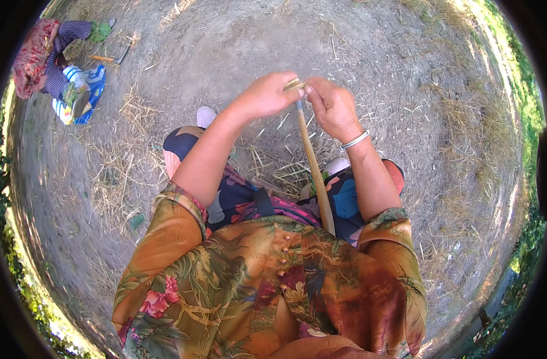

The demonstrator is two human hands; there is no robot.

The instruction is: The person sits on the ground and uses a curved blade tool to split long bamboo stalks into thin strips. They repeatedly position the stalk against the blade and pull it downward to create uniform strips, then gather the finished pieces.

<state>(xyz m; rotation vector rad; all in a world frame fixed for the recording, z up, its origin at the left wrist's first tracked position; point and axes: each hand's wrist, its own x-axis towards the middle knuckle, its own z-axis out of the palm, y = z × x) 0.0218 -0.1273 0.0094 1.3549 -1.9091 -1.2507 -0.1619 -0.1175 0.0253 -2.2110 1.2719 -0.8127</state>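
Observation:
Both hands meet in front of me, above the dirt ground. My left hand, on the image's left, has its fingers closed round a small tan, straw-like piece. My right hand, with a metal bangle at its wrist, pinches the near end of the same piece. What exactly the piece is cannot be told. A long wooden handle leans between my knees, from my lap up to just below the hands; its upper end has a bluish part and is partly hidden by the fingers.
At the upper left a person in striped trousers sits beside a blue and white bag. A sickle-like tool with an orange handle lies near them. Dry straw is scattered on the ground, also between my feet.

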